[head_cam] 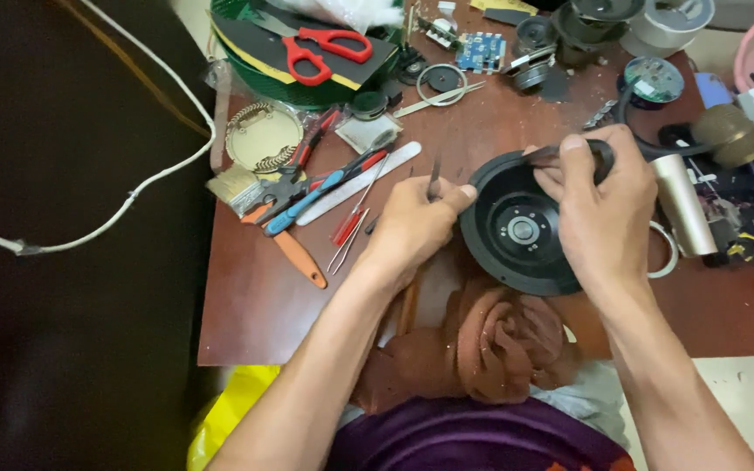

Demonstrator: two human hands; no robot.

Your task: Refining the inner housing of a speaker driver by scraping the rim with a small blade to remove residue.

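Black round speaker driver (517,228) lies flat near the middle of the reddish-brown surface (255,305), metal hub facing up, its near rim over a rumpled brown cloth (490,344). Judged: the cloth cushions it and keeps it from sliding.

Left hand (412,225) sits against the driver's left rim, fingers curled shut around a thin dark tool, probably tweezers (434,179), the thumb tip touching the rim. Judged: the hand steadies the driver while keeping the tool ready.

Right hand (599,205) covers the driver's right side, thumb and fingers pinching a thin dark strip or ring (573,153) at the far rim. Whether the strip is attached to the driver cannot be told.

Left of the driver: a loose scatter of hand tools within reach — red-handled screwdriver (351,222), blue-handled tool (307,202), paintbrush (237,187), a flat white strip (359,183).

Far left of the driver: green basket (246,65) carrying red-handled scissors (325,48).

Beyond the driver: blue circuit board (480,51), small round parts.

Right of the driver: a pale metal cylinder (682,205), lying close by.
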